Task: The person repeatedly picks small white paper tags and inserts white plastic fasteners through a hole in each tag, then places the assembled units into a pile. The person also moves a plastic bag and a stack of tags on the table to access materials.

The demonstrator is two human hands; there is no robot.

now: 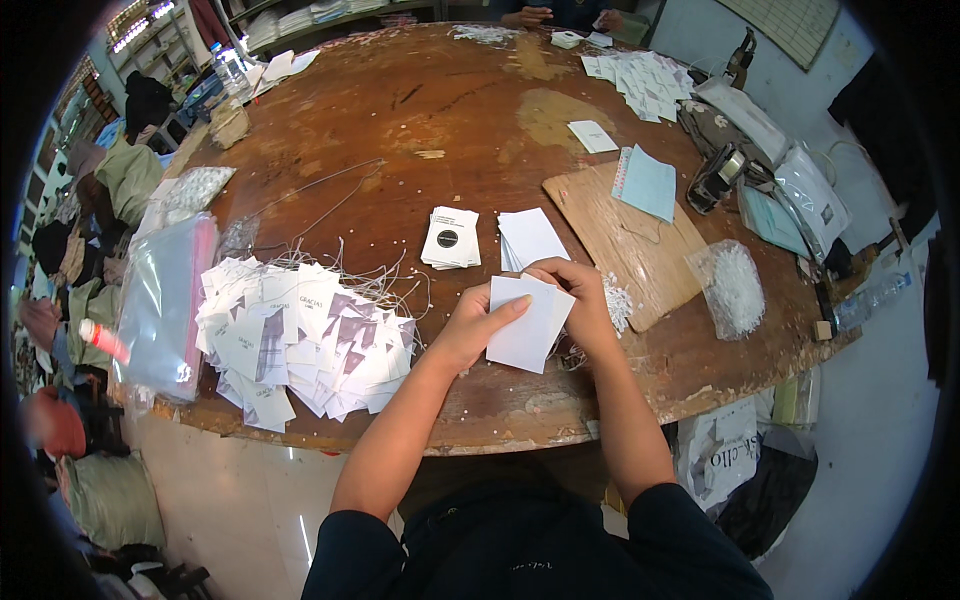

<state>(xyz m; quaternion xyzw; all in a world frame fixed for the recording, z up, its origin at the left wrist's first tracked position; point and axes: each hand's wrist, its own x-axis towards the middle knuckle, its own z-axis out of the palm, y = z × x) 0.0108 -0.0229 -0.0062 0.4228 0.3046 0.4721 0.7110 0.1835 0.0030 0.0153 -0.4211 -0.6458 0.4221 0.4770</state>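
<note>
Between my two hands, over the table's near edge, are white cards [520,335], fanned slightly apart. My left hand [478,325] grips them from the left, thumb lying across the front. My right hand [578,295] holds their upper right side, fingers curled behind the top edge. Just beyond lies a stack of blank white cards [530,238]. Left of that sits a small stack of printed cards [450,238] with a black round mark. A large heap of printed tags [300,330] with white strings spreads to the left of my left forearm.
Clear plastic sleeves [160,310] lie far left. On the right are a wooden board [640,260] with a pale blue notebook [645,183], a bag of white fasteners [728,290] and a dark metal device [717,178]. Another person's hands [530,17] show at the far edge.
</note>
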